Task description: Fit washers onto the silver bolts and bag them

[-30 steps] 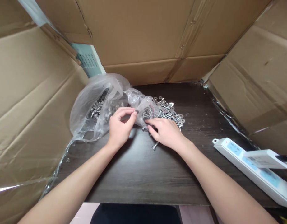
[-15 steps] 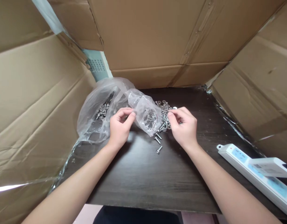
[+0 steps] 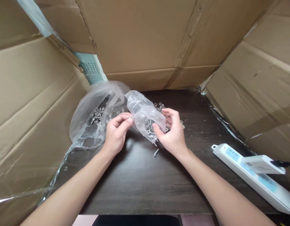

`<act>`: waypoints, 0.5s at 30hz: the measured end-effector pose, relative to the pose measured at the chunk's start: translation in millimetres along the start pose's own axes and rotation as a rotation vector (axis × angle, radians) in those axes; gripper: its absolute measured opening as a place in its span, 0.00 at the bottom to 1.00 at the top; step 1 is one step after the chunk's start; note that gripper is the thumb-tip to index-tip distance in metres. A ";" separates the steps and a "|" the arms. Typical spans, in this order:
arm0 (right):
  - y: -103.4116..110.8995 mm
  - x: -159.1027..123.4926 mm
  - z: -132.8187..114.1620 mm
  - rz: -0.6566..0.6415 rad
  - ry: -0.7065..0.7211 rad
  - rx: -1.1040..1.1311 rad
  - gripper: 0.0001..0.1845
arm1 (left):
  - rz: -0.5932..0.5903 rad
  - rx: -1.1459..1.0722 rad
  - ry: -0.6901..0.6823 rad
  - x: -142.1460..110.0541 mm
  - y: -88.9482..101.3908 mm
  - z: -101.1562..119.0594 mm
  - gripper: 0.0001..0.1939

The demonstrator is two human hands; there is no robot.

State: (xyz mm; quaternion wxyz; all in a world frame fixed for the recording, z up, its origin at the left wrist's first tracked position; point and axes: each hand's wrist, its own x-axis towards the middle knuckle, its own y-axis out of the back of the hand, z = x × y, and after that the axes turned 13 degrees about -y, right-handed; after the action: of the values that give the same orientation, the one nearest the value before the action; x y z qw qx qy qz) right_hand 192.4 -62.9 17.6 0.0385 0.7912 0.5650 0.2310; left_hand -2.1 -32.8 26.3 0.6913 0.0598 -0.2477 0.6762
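Head view: bolts (image 3: pixel 149 125) could spill if the small plastic bag (image 3: pixel 139 102), mid-desk between both hands, tips or slips; one loose bolt (image 3: pixel 155 153) lies on the desk (image 3: pixel 135 185) nearby. The left hand (image 3: pixel 116 133) pinches its edge tightly; the right hand (image 3: pixel 172 134), half curled, seems to grip the opposite side, fingers partly hidden.

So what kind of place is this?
Probably a makeshift tabletop work booth: brown cardboard panels wall in a dark wood-grain table, with silver metal bolts by a crumpled translucent plastic bag.
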 end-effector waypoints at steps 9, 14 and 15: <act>14.4 23.0 16.8 0.334 0.173 -0.037 0.08 | -0.092 0.202 -0.052 0.2 1.8 -4.2 0.11; 26.3 41.0 26.7 0.443 0.419 -0.198 0.08 | -0.383 0.319 -0.159 -7.9 -3.9 -2.0 0.09; 25.7 41.1 28.4 0.352 0.444 -0.258 0.08 | -0.462 0.337 -0.176 -9.8 -5.6 -0.9 0.08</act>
State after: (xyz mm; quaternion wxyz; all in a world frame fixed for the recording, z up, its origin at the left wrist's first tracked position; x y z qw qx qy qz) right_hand 237.0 -29.0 13.8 -0.0264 0.7956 0.3798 0.4712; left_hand 3.9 -41.7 22.8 0.7831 0.2869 -0.1708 0.5246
